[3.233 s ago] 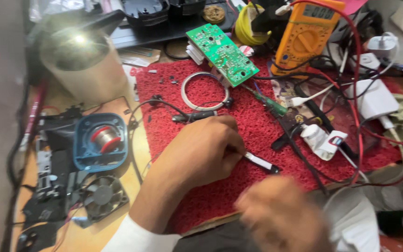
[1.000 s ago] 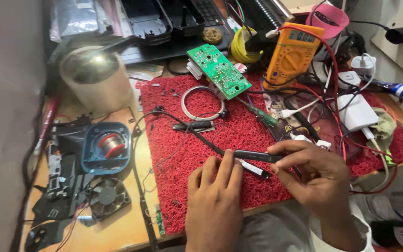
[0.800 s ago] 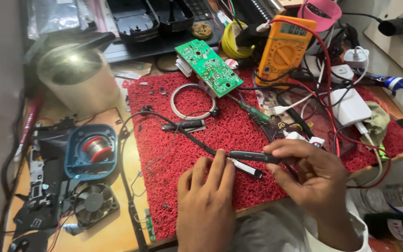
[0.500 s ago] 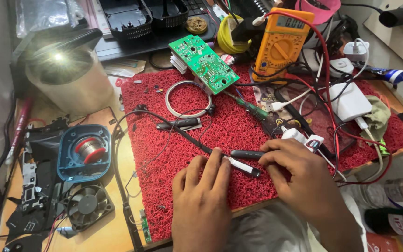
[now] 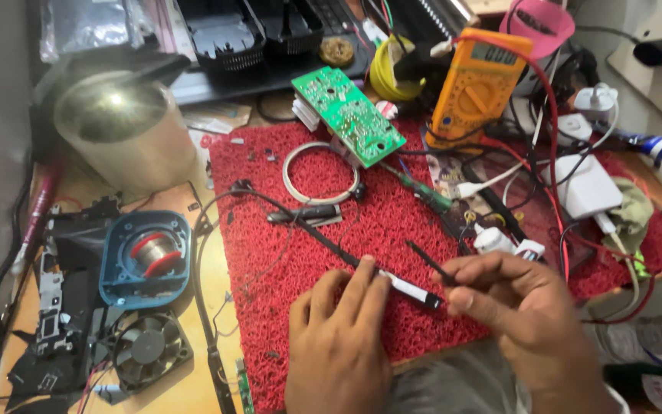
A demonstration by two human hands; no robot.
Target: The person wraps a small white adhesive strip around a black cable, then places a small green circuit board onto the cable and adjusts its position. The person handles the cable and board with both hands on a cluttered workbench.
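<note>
My left hand (image 5: 339, 345) lies flat on the red bristle mat (image 5: 285, 253), its fingertips pressing down a thin white-and-black strip (image 5: 408, 290). A long black cable (image 5: 308, 226) runs from that strip up and left across the mat. Just to the right, my right hand (image 5: 519, 307) pinches a thin black rod (image 5: 428, 261) between thumb and fingers. The rod's tip points up and left, just above the strip's right end.
On the mat's far side lie a green circuit board (image 5: 350, 115), a white wire ring (image 5: 319, 172), a green-handled screwdriver (image 5: 423, 195) and a yellow multimeter (image 5: 473, 80) among tangled leads. A white adapter (image 5: 585, 186) lies right. Left are a metal canister (image 5: 124, 130), a blue solder-spool case (image 5: 147, 257) and a small fan (image 5: 147, 349).
My right hand has slid a little to the right and the black rod in it now tilts up-left instead of lying level. My left hand stays on the strip.
</note>
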